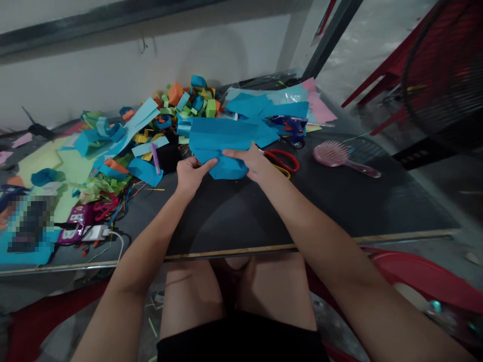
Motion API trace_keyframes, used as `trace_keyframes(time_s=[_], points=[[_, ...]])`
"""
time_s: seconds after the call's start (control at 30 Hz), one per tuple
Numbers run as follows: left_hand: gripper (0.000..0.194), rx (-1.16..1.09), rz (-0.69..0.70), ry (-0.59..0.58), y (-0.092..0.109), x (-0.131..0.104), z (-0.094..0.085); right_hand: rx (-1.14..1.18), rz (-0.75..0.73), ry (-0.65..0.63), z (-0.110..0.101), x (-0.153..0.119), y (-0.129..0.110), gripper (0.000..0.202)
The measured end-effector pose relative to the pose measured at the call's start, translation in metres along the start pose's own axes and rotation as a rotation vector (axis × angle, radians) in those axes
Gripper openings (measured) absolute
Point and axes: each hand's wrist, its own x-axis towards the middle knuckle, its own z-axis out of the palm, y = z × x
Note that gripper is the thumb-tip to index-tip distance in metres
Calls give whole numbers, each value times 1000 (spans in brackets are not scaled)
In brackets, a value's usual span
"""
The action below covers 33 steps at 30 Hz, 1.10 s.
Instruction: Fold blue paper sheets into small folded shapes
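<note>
A blue paper piece (222, 133) with a folded lower part is held up over the dark table. My left hand (192, 173) pinches its lower left edge, the thumb on the front. On the right side, my right hand (249, 158) grips the same paper, its thumb lying across the front and the other fingers hidden behind. Just right of that hand lie scissors with red and yellow handles (283, 162). Behind the paper are more blue sheets (251, 104) and a dark blue glue gun (292, 125).
Small folded paper pieces (188, 100) are heaped at the back. A pink hairbrush (334, 154) lies to the right, near a black fan (445, 85). Papers, a power strip (77, 221) and a white charger (96, 233) crowd the left. The table's front edge (234, 251) crosses above the lap.
</note>
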Motion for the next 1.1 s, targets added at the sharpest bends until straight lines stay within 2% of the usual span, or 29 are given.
trace_keyframes(time_s=[0.1,0.33,0.47,0.63,0.83,1.1], points=[[39,38,65,21,0,0,0,-39,-22,8,0,-1,1,93],[38,77,108,-33,-1,0,-3,-37,-144,47,4,-2,5,93],[42,79,96,-14,1,-1,-1,-42,-187,29,4,-1,8,94],[51,-55,135,-18,10,-2,3,-95,-188,60,1,0,9,90],[42,-87,117,-16,20,-1,0,-87,-198,65,3,-3,3,90],[36,-84,74,48,16,0,0,-93,-161,47,3,-3,4,95]])
